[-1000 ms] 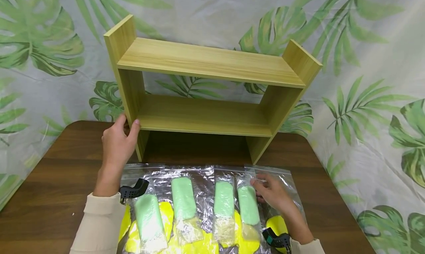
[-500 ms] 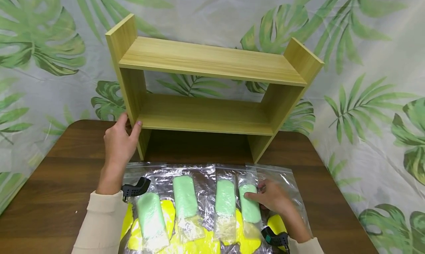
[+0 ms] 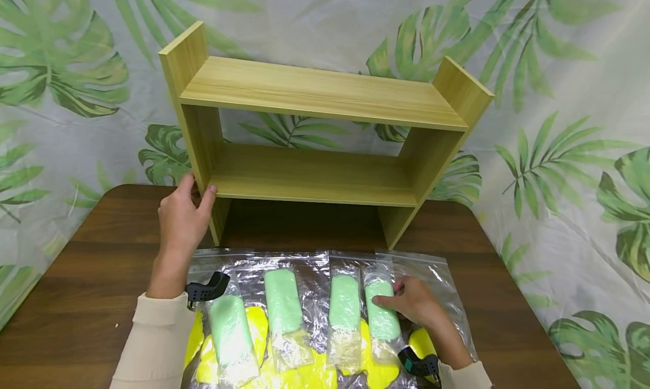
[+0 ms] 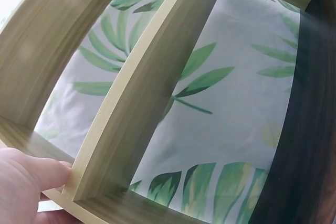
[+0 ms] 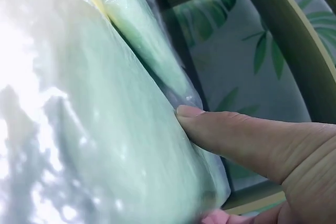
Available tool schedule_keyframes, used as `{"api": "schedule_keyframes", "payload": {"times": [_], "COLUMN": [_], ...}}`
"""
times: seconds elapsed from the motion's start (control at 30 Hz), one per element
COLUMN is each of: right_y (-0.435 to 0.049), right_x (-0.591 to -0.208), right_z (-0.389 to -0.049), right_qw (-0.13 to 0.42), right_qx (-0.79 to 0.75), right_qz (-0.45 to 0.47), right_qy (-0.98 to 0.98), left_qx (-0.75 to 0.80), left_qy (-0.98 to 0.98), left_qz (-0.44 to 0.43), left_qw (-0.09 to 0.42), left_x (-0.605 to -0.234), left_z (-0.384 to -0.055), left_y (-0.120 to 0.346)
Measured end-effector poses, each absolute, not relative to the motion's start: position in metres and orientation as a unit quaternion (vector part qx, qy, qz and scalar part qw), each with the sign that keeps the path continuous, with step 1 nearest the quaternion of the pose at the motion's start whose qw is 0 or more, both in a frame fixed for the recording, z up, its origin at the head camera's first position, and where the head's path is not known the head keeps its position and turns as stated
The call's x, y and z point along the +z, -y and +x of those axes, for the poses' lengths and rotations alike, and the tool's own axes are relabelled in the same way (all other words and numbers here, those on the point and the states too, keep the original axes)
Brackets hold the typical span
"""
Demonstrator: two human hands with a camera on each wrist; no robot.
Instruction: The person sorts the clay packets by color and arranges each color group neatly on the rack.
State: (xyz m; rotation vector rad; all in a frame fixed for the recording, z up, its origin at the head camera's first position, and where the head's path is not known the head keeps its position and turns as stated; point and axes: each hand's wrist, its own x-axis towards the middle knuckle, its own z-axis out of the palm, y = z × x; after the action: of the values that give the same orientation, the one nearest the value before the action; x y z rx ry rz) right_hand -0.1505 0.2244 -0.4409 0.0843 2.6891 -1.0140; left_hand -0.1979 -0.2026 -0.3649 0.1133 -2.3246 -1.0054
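A light wooden two-tier shelf (image 3: 320, 87) stands upright at the back of the table. My left hand (image 3: 183, 217) holds its left side panel at the middle board, the thumb (image 4: 52, 173) lying on the front edge in the left wrist view. With my right hand (image 3: 416, 301) I pinch the rightmost pale green slab (image 3: 384, 325), which is wrapped in clear plastic. The right wrist view shows the thumb (image 5: 231, 129) along the slab's edge; the other fingers are mostly hidden behind it. Similar wrapped green slabs (image 3: 344, 301) lie in a row to its left.
Beneath the slabs, clear zip bags (image 3: 426, 265) with bright yellow lumps (image 3: 317, 372) cover the front of the dark wooden table (image 3: 76, 298). A leaf-printed cloth (image 3: 569, 208) hangs behind and to the right of the shelf.
My right hand has shifted from the top right corner of the rightmost slab's wrapper to grip the slab itself, thumb across its face. The left hand keeps its hold on the shelf.
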Motion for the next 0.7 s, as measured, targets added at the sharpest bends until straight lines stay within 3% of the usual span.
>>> {"api": "schedule_keyframes", "payload": {"times": [0.7], "right_y": [-0.2299], "right_x": [-0.4452], "right_z": [-0.1572], "right_qw": [0.126], "right_qx": [-0.43], "right_qz": [0.027], "right_qy": [-0.893], "left_qx": [-0.382], "left_qy": [0.876], "left_qz": [0.045], "left_qw": [0.292], "left_x": [-0.3643], "left_z": [-0.1963], "left_y": [0.202]}}
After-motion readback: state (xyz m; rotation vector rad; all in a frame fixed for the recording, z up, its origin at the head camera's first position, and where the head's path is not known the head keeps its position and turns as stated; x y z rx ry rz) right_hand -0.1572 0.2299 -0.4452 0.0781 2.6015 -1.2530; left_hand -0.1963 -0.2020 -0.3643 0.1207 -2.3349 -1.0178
